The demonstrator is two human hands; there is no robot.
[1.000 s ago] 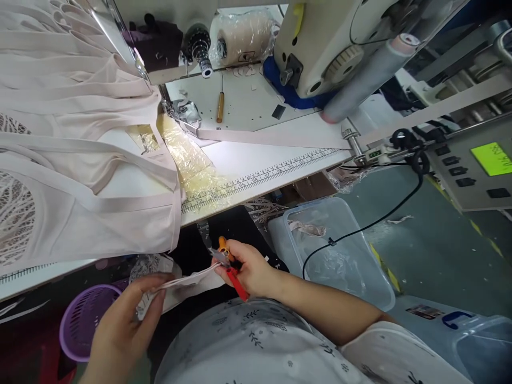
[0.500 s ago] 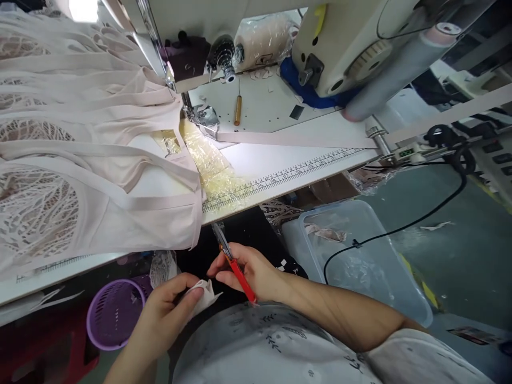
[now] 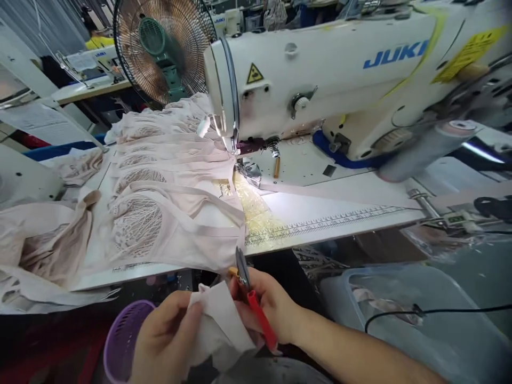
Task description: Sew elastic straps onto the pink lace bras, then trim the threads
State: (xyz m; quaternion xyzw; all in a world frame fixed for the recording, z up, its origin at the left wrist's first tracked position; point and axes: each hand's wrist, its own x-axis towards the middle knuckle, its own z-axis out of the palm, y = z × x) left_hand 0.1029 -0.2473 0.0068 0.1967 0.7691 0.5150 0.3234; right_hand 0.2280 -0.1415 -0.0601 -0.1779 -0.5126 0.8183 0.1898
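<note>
My left hand [image 3: 166,333] pinches a pale pink fabric piece [image 3: 224,314] between thumb and fingers, low in front of my body. Closed around red-handled scissors [image 3: 256,312] is my right hand [image 3: 276,306], the blades pointing up and away toward the table edge. The fabric's right part reaches my right fingers; whether they grip it too is hidden. Just beyond my hands, a row of pale pink lace garments [image 3: 192,234] lies on the sewing table and stops near the needle area of the sewing machine [image 3: 320,80].
A printed ruler [image 3: 336,221] runs along the table's front edge. Below are a purple basket [image 3: 128,330] at left and a clear plastic bin [image 3: 348,304] at right, crossed by a black cable. A fan [image 3: 164,48] stands behind; more garments [image 3: 44,240] lie left.
The view has tilted up, bringing the whole machine head and fan into sight. My hands have come closer together, and more of the fabric piece now shows, spread between them.
</note>
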